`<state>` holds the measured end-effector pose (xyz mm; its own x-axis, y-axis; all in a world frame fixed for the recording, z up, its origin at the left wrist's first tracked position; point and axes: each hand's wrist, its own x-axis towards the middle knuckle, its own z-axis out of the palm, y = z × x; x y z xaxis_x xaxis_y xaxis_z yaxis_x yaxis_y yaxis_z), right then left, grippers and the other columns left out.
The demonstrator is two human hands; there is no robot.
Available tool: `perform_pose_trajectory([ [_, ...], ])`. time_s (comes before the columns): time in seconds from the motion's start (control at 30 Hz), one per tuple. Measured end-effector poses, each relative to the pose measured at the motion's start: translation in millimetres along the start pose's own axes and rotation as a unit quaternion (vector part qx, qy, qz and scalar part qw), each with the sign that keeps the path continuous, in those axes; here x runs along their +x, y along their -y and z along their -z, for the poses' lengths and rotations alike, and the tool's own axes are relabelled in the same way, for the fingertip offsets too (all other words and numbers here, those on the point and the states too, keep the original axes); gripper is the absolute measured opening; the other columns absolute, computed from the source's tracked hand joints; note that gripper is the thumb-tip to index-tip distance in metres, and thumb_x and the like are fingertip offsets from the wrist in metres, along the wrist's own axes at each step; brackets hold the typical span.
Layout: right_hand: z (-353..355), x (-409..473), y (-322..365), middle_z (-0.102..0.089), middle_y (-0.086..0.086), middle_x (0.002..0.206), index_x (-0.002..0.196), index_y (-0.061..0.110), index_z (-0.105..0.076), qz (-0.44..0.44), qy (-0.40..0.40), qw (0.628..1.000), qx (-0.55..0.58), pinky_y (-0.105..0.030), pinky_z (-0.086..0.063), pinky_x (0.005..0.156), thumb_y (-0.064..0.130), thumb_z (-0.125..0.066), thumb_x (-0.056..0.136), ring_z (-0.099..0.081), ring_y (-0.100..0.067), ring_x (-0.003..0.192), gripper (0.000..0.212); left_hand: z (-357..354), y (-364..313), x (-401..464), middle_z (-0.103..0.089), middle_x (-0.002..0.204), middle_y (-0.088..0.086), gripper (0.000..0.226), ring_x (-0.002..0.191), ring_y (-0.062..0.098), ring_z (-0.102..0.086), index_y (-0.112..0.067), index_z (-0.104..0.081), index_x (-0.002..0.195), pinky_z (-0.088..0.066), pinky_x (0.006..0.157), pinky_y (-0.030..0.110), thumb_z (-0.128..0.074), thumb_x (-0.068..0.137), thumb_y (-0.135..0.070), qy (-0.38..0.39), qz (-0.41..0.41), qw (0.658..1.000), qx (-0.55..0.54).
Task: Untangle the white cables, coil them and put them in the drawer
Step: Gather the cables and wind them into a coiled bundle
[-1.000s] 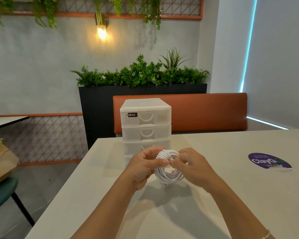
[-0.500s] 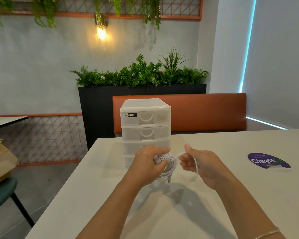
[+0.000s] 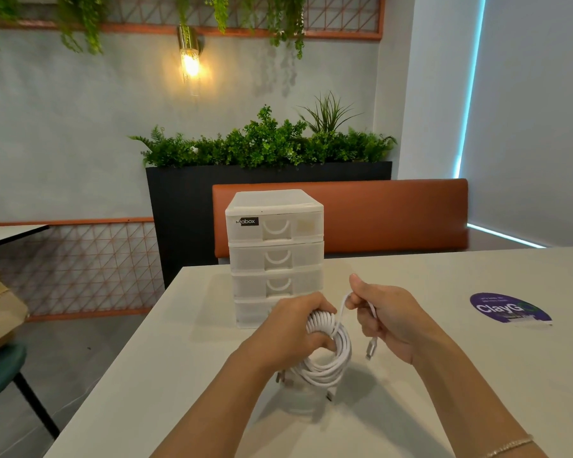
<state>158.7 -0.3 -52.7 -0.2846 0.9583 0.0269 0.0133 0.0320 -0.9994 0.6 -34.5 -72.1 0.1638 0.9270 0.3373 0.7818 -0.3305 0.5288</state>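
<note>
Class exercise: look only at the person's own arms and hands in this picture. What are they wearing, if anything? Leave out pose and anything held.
Both forearms are bare, with no sleeves in view and no gloves on the left hand or the right hand. The only item worn is a thin, pale beaded bracelet round the right wrist. No rings or watch are visible.

Left hand (image 3: 290,330) grips a coil of white cable (image 3: 328,353) above the pale table (image 3: 477,375), fingers curled round the top of the loops. Right hand (image 3: 382,317), just right of the coil, pinches the cable's free end (image 3: 344,304); a silver connector (image 3: 371,347) hangs below that hand. Coil's lower loops sit close over the tabletop. White four-drawer unit (image 3: 275,256) stands just beyond the hands, all drawers closed. Round purple sticker (image 3: 510,309) lies on the table, far right. Orange bench back (image 3: 394,216) and dark planter with greenery (image 3: 265,147) behind. Lit wall lamp (image 3: 190,61) upper left.
</note>
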Motion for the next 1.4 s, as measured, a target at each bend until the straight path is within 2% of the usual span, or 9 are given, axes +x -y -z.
perform_pose_trajectory([
  [0.1, -3, -3, 2, -0.040, -0.001, 0.042, 0.073, 0.001, -0.058, 0.020, 0.002, 1.000, 0.004, -0.025, -0.028, 0.048, 0.035, -0.051, 0.092, -0.031, -0.011, 0.040, 0.039, -1, -3, 1, -0.054, 0.089, -0.012, 0.033, 0.085, 0.009, -0.050, -0.035, -0.053, 0.095, -0.038, 0.068, 0.015, -0.077, 0.074, -0.027, 0.021, 0.005, 1.000, -0.010],
  [0.23, -4, -4, 1, -0.046, 0.007, 0.038, 0.073, 0.002, -0.055, 0.039, 0.003, 0.998, 0.041, -0.027, -0.023, 0.049, 0.031, -0.048, 0.094, -0.030, -0.009, 0.035, 0.037, 1, -6, 1, -0.057, 0.094, -0.009, 0.036, 0.087, 0.011, -0.053, -0.032, -0.057, 0.109, -0.043, 0.076, 0.023, -0.074, 0.077, -0.031, 0.032, -0.005, 0.999, -0.018],
  [0.4, -5, 1, -2, -0.037, 0.002, 0.036, 0.070, 0.004, -0.055, 0.026, -0.032, 0.998, 0.048, -0.026, -0.025, 0.047, 0.036, -0.047, 0.095, -0.027, -0.012, 0.037, 0.042, 3, -13, -3, -0.055, 0.091, -0.008, 0.029, 0.078, 0.009, -0.051, -0.037, -0.041, 0.098, -0.043, 0.067, 0.020, -0.066, 0.085, -0.031, 0.039, -0.021, 0.999, -0.012],
  [0.67, -13, 3, -5, -0.039, -0.002, 0.039, 0.074, 0.005, -0.059, 0.030, -0.077, 0.997, 0.001, -0.027, -0.034, 0.051, 0.040, -0.046, 0.095, -0.034, -0.013, 0.042, 0.042, 0, -18, -5, -0.051, 0.076, -0.009, 0.026, 0.062, 0.011, -0.048, -0.027, -0.041, 0.091, -0.037, 0.055, 0.017, -0.065, 0.083, -0.025, 0.009, 0.004, 1.000, -0.018],
  [0.8, -13, 4, -5, -0.042, -0.002, 0.041, 0.074, 0.007, -0.060, 0.041, -0.090, 0.995, 0.006, -0.027, -0.035, 0.049, 0.040, -0.047, 0.093, -0.035, -0.013, 0.041, 0.041, 0, -19, -3, -0.051, 0.078, -0.008, 0.027, 0.064, 0.011, -0.049, -0.028, -0.040, 0.093, -0.037, 0.055, 0.015, -0.064, 0.084, -0.025, 0.011, 0.012, 1.000, -0.013],
  [0.97, -10, 5, -5, -0.042, -0.005, 0.044, 0.074, 0.006, -0.061, 0.045, -0.109, 0.993, 0.014, -0.026, -0.035, 0.049, 0.041, -0.049, 0.091, -0.035, -0.013, 0.041, 0.041, 0, -14, -1, -0.053, 0.104, -0.009, 0.042, 0.087, 0.007, -0.052, -0.031, -0.038, 0.106, -0.038, 0.068, 0.014, -0.071, 0.081, -0.027, -0.004, 0.026, 0.999, -0.034],
  [1.17, -7, 2, 0, -0.033, -0.006, 0.050, 0.073, 0.004, -0.060, 0.079, -0.109, 0.988, 0.071, -0.025, -0.027, 0.046, 0.036, -0.050, 0.091, -0.026, -0.012, 0.044, 0.038, 1, -11, 1, -0.055, 0.094, -0.007, 0.032, 0.076, 0.009, -0.051, -0.029, -0.042, 0.097, -0.038, 0.060, 0.015, -0.070, 0.083, -0.025, -0.058, 0.025, 0.998, -0.005],
  [1.3, -5, -1, 0, -0.037, -0.001, 0.044, 0.067, 0.003, -0.060, 0.112, -0.090, 0.987, 0.078, -0.020, -0.029, 0.041, 0.032, -0.052, 0.090, -0.029, -0.009, 0.041, 0.037, 5, -7, 3, -0.052, 0.090, -0.009, 0.027, 0.068, 0.005, -0.047, -0.031, -0.043, 0.094, -0.036, 0.049, 0.007, -0.068, 0.084, -0.025, -0.117, 0.055, 0.991, -0.014],
  [1.4, -3, -2, -2, -0.041, 0.003, 0.042, 0.065, 0.002, -0.060, 0.141, -0.064, 0.986, 0.070, -0.016, -0.032, 0.038, 0.030, -0.057, 0.083, -0.032, -0.006, 0.038, 0.034, 4, -6, 2, -0.051, 0.087, -0.009, 0.024, 0.065, 0.001, -0.044, -0.030, -0.046, 0.091, -0.037, 0.052, 0.003, -0.067, 0.085, -0.021, -0.142, 0.050, 0.988, -0.018],
])
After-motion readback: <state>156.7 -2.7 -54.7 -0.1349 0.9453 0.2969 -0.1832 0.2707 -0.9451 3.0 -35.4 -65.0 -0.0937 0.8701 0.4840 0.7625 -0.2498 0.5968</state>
